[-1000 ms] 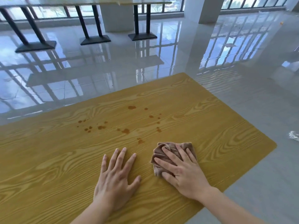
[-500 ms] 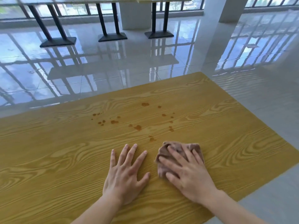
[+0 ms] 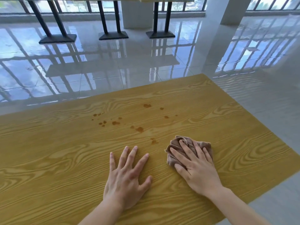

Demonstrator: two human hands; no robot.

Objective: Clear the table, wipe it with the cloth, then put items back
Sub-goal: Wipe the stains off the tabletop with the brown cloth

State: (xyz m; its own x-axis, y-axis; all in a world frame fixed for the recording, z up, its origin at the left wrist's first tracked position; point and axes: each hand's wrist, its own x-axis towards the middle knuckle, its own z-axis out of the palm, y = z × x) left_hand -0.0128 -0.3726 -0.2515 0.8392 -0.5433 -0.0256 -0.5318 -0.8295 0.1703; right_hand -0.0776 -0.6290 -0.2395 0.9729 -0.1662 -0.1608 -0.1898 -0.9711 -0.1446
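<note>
On table, cloth still under right hand

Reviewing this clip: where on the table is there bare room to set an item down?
Bare wood on the table: the stretch left of the left hand, and the right end beyond the cloth. Crowded: the near middle, where both hands lie side by side, the right hand pressing the cloth, with brown spots beyond them.

No text, label, brand, number or sign can be read anywhere in view.
</note>
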